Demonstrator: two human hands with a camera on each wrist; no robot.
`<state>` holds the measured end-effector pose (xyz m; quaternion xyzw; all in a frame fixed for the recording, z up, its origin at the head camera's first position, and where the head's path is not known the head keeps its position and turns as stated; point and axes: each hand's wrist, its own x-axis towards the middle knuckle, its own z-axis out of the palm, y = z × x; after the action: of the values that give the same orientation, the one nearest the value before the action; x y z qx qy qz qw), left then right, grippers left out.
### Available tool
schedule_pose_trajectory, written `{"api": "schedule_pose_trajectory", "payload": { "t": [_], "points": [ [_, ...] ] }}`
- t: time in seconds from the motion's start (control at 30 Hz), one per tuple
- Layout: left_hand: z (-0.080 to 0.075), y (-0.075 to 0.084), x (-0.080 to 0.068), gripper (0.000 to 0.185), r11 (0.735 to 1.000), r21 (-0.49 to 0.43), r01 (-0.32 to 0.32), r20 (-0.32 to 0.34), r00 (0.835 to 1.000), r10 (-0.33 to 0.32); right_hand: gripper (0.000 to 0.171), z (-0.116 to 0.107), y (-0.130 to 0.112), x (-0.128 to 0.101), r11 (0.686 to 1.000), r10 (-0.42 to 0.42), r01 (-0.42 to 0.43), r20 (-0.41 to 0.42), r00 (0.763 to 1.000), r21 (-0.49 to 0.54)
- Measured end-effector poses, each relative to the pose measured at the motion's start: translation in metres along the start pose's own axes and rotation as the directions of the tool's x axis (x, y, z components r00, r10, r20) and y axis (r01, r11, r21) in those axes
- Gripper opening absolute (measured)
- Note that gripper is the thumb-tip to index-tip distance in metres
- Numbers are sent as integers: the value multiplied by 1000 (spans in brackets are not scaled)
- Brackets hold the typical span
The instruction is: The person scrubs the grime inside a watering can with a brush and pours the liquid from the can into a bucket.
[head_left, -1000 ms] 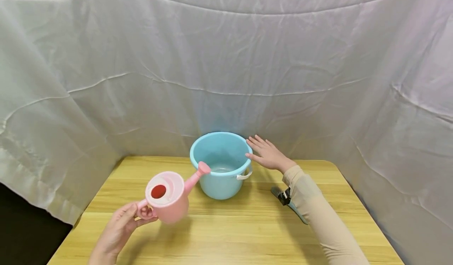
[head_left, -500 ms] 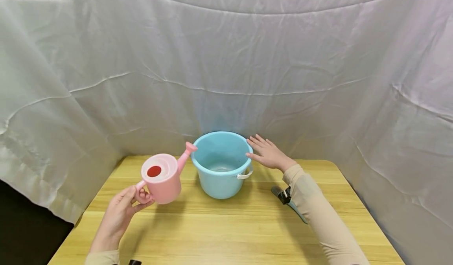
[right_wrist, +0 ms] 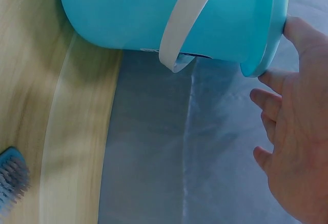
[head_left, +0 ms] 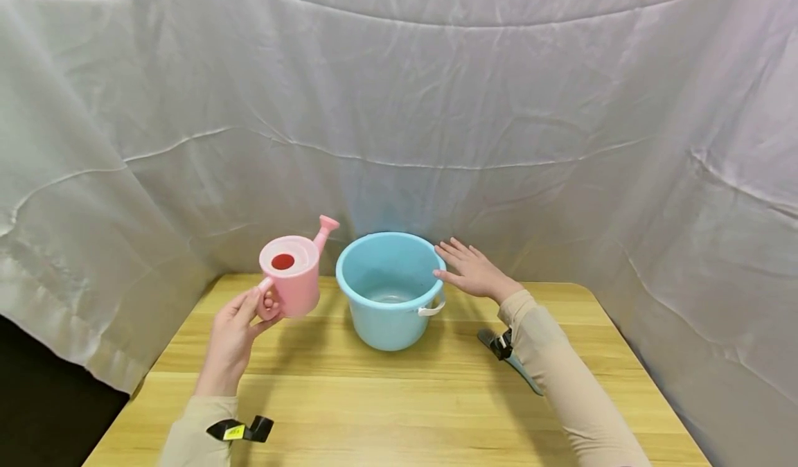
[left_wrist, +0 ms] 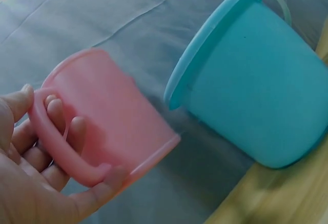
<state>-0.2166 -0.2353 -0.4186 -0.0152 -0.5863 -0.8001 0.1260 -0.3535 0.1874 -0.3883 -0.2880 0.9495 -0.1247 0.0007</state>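
A pink watering can [head_left: 296,291] is held up off the table, left of a light blue bucket [head_left: 388,325]. My left hand [head_left: 232,339] grips its handle [left_wrist: 60,144], with fingers curled through the loop. The can stands nearly upright, its spout [head_left: 326,230] pointing away and slightly right, apart from the bucket. At the bucket's right rim rests my right hand [head_left: 475,273], fingers spread and fairly straight, thumb and a fingertip touching the edge [right_wrist: 277,34]. The bucket stands upright on the table; its white handle [right_wrist: 184,24] hangs down on the right side.
Beneath my right forearm lies a blue-grey brush [head_left: 525,375], its bristles [right_wrist: 14,178] showing in the right wrist view. The wooden table [head_left: 399,411] extends in front of the bucket. Grey cloth [head_left: 399,107] hangs behind and along the sides.
The left hand has moved the watering can up and away, from near the bucket's front left to beside its left rim. The right hand and bucket have hardly moved.
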Motion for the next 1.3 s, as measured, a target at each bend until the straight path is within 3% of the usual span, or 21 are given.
{"api": "schedule_pose_trajectory", "payload": {
  "t": [0.2,0.4,0.57,0.67,0.8,0.93,1.1,1.3],
  "points": [
    [24,-4,16,14,999,37,6,-143,990,0,69,-2,0,0,1000,4,-4,4,1000,11],
    [42,-11,24,12,984,167,-57,-212,973,92,70,-2,0,0,1000,10,-10,10,1000,12],
    [54,-14,29,28,926,345,-154,-179,958,226,71,-3,0,0,1000,10,-10,9,1000,18],
    [59,-16,31,29,867,449,-216,-135,943,305,70,-3,0,0,1000,9,-9,4,1000,24],
    [64,-18,33,23,765,581,-279,-73,918,390,71,-2,0,1,1000,10,-10,5,1000,21],
    [68,-19,34,21,627,690,-361,23,877,479,71,-2,0,1,1000,10,-10,8,1000,19],
    [75,-19,36,21,418,764,-492,195,793,578,72,-1,0,1,1000,11,-11,5,1000,17],
    [83,-16,38,22,150,798,-584,388,687,614,71,-1,1,1,1000,10,-10,4,1000,17]
  ]
}}
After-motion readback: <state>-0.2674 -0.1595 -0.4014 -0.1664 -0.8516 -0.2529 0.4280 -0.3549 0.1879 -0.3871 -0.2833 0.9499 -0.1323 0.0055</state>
